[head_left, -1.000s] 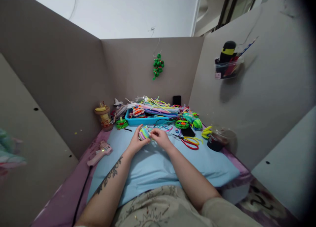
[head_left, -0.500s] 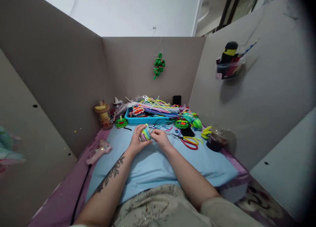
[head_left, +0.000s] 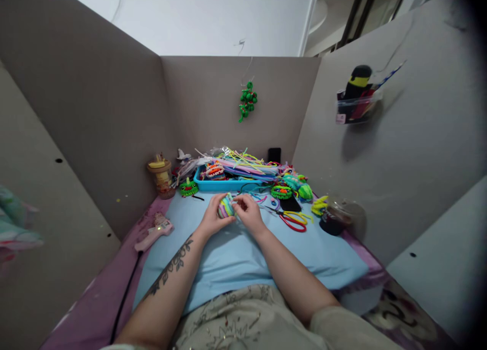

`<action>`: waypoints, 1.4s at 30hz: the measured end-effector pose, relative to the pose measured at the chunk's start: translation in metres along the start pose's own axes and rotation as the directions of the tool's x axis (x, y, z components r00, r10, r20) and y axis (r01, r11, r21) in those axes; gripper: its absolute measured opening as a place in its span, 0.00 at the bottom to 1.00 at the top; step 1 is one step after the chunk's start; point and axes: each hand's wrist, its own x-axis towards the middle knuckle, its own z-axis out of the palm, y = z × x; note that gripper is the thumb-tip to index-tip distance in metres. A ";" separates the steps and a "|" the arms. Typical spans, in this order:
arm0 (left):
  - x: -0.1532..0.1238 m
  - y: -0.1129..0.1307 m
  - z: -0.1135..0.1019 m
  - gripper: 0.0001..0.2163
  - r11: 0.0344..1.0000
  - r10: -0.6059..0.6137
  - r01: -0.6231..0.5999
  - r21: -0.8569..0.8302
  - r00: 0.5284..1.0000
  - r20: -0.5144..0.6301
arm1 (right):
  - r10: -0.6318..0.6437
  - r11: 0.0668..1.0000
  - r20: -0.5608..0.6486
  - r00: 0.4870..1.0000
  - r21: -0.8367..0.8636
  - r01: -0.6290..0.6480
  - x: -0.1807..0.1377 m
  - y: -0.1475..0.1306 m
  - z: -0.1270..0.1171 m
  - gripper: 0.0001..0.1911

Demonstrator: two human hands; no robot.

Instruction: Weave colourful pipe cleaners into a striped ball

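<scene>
A small pastel-striped pipe-cleaner piece (head_left: 225,206) in yellow, green, pink and purple is held over the blue cloth (head_left: 243,258). My left hand (head_left: 213,215) wraps round it from the left, thumb along its lower edge. At its right side my right hand (head_left: 248,212) is closed in a pinch, the fingertips touching the piece's edge; whatever lies between them is too small to make out. Red-handled scissors (head_left: 292,221) lie to the right of my right hand, beside yellow pipe cleaners (head_left: 304,216).
Behind the hands, a blue tray (head_left: 228,185) is heaped with pipe cleaners (head_left: 243,167). A pink glue gun (head_left: 155,233) lies at left, near a lidded cup (head_left: 162,177). Finished fuzzy figures (head_left: 299,186), a dark phone (head_left: 290,204) and a dark cup (head_left: 333,220) stand or lie at right.
The striped piece has turned slightly in my left hand. My right hand's fingers have shifted up a little along its edge. The view has swung slightly left.
</scene>
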 end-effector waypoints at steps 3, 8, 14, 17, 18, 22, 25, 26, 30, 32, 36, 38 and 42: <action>-0.001 0.003 0.001 0.36 0.997 -0.069 0.070 -0.019 0.997 0.038 | -0.122 0.989 0.064 0.991 -0.074 0.126 0.002 -0.001 -0.005 0.10; -0.003 0.004 0.002 0.37 0.993 -0.102 0.107 -0.048 0.989 0.106 | -0.105 0.983 0.061 0.993 -0.146 0.113 0.006 0.003 -0.010 0.04; -0.005 0.001 0.002 0.37 0.984 -0.113 0.138 -0.110 0.971 0.211 | -0.025 0.978 0.169 0.985 -0.200 0.060 0.012 0.012 -0.018 0.04; -0.005 0.002 0.001 0.38 0.981 -0.094 0.129 -0.142 0.969 0.227 | -0.005 0.958 0.291 0.957 -0.271 0.088 0.015 0.013 -0.023 0.05; -0.005 0.003 0.001 0.38 0.980 -0.090 0.127 -0.152 0.969 0.231 | -0.004 0.955 0.328 0.945 -0.280 0.101 0.015 0.012 -0.025 0.06; -0.003 0.007 -0.001 0.38 0.978 -0.051 0.100 -0.184 0.966 0.252 | 0.013 0.958 0.437 0.899 -0.262 0.113 0.017 0.011 -0.026 0.10; -0.001 0.010 -0.003 0.36 0.980 -0.006 0.060 -0.191 0.963 0.269 | 0.044 0.972 0.484 0.874 -0.224 0.076 0.017 0.013 -0.024 0.12; -0.001 0.011 -0.003 0.35 0.981 0.003 0.049 -0.188 0.963 0.269 | 0.053 0.975 0.489 0.871 -0.215 0.062 0.017 0.014 -0.023 0.12; -0.001 0.010 -0.004 0.33 0.985 0.011 0.033 -0.167 0.967 0.256 | 0.075 0.979 0.463 0.883 -0.204 0.024 0.016 0.017 -0.022 0.11; -0.001 0.009 -0.004 0.33 0.988 -0.001 0.040 -0.147 0.967 0.254 | 0.060 0.978 0.437 0.898 -0.207 0.035 0.016 0.018 -0.022 0.11; -0.002 0.007 -0.004 0.33 0.989 0.001 0.038 -0.141 0.965 0.262 | 0.030 0.981 0.441 0.897 -0.184 0.058 0.015 0.019 -0.022 0.13; -0.002 0.006 -0.004 0.33 0.986 -0.002 0.045 -0.160 0.965 0.261 | 0.031 0.988 0.436 0.900 -0.151 0.039 0.015 0.018 -0.022 0.14; -0.002 0.005 -0.003 0.34 0.969 -0.102 0.146 -0.200 0.971 0.215 | 0.031 0.999 0.274 0.961 -0.043 -0.020 0.016 0.016 -0.023 0.12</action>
